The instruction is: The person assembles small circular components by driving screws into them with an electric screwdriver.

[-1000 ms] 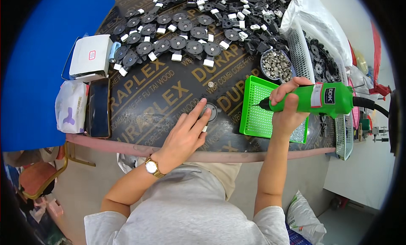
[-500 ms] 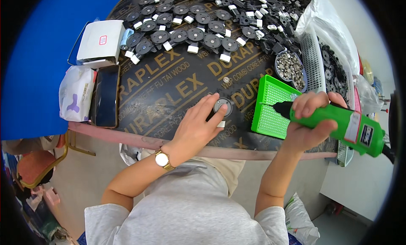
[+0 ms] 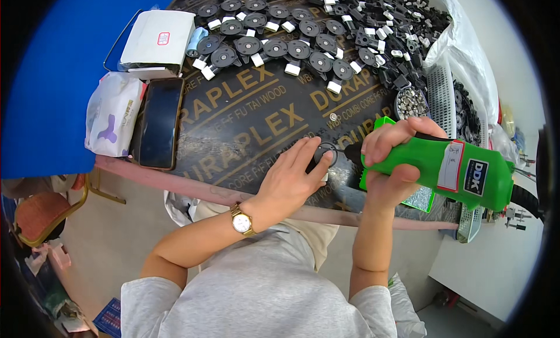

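Swinging the green electric screwdriver (image 3: 434, 166), grasped in the right hand (image 3: 385, 187), from over the green tray (image 3: 384, 121) to the black disc (image 3: 325, 153) held by the left hand (image 3: 287, 183), bringing the bit (image 3: 342, 150) alongside.

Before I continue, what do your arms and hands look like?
The left hand and right hand wear no gloves. A round, pale-faced gold watch circles the left wrist only. The sleeves are short, grey and plain.

Smooth plastic driver (image 3: 433, 167), matt plastic disc (image 3: 324, 150)
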A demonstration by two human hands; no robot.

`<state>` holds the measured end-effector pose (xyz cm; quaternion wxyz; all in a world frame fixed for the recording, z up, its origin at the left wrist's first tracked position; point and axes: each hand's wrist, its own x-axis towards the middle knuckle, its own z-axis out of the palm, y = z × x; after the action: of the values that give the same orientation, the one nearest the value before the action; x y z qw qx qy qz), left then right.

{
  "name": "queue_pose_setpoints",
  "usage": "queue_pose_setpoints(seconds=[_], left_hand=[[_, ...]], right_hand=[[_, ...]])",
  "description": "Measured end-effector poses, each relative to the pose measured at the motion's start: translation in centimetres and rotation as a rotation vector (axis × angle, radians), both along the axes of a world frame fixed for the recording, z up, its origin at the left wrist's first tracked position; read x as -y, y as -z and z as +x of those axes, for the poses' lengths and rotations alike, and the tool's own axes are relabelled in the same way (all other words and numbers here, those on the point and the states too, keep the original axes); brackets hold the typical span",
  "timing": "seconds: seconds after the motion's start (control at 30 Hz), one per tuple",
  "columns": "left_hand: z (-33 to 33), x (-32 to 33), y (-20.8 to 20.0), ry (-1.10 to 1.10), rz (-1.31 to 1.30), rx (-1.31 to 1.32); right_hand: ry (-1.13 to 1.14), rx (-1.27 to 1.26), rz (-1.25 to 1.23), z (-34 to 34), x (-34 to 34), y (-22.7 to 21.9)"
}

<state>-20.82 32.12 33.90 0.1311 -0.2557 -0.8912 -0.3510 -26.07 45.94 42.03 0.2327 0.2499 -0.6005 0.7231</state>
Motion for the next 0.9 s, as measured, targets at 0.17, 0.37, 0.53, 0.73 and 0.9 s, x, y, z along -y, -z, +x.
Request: queue_pose_setpoints(seconds=[0.17, 0.37, 0.53, 0.73, 0.9], left_hand=[[-0.04, 0.08, 0.04, 0.004, 0.004, 0.019], [-0.07, 0.24, 0.1, 0.029, -0.004, 0.006], [0.02, 0.2, -0.29, 0.014, -0.071, -0.012], [0.1, -0.02, -0.22, 0.008, -0.17, -0.082], [0.17, 0.09, -0.35, 0.005, -0.18, -0.083]], right_hand=[[-0.003, 0.011, 0.013, -0.07, 0.46, -0.04], [0.031, 0.017, 0.039, 0.04, 0.61, -0.48], [0.046, 0.03, 0.064, 0.1, 0.33, -0.79], [0.034, 0.013, -0.003, 0.1, 0.74, -0.92], [0.028, 0.007, 0.02, 0.15, 0.51, -0.8]])
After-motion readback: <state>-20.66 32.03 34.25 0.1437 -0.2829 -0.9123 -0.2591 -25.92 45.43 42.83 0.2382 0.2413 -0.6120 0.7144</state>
